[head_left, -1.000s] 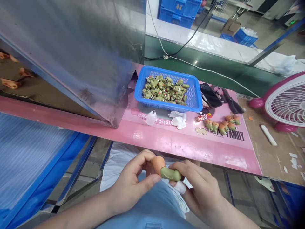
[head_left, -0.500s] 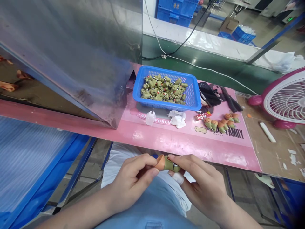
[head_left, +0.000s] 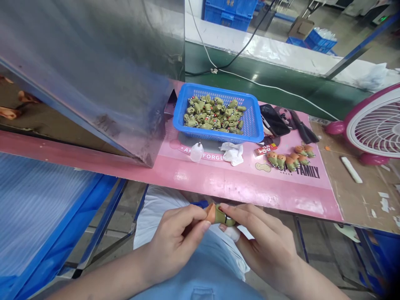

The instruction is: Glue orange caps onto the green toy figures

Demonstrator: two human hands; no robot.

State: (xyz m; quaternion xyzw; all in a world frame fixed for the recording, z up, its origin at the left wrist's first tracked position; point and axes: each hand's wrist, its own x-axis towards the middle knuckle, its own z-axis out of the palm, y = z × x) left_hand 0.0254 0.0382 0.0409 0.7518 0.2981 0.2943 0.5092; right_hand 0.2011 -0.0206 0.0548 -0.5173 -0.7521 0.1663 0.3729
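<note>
Over my lap, close to the table's front edge, my two hands meet around one small figure. My left hand point(head_left: 179, 237) pinches its orange, hollow-looking part point(head_left: 211, 213) between thumb and fingers. My right hand point(head_left: 261, 233), with a white wrap on one finger, grips the olive-green piece point(head_left: 224, 216) that carries dark and white markings. Orange and green parts touch end to end; how far one sits inside the other I cannot tell. A blue basket point(head_left: 218, 135) on the table holds many similar green pieces point(head_left: 214, 112). Several orange-and-green figures point(head_left: 290, 160) lie at the right.
A metal housing point(head_left: 125, 83) stands at the left, with orange pieces point(head_left: 11, 112) inside it. A small clear bottle point(head_left: 196, 153), a crumpled tissue point(head_left: 233, 153) and a phone point(head_left: 275, 121) lie on the pink mat point(head_left: 200, 183). The fan point(head_left: 375, 125) stands far right.
The hands keep their grips, and the orange part looks more squeezed at its open end. The camera view has shifted slightly.
</note>
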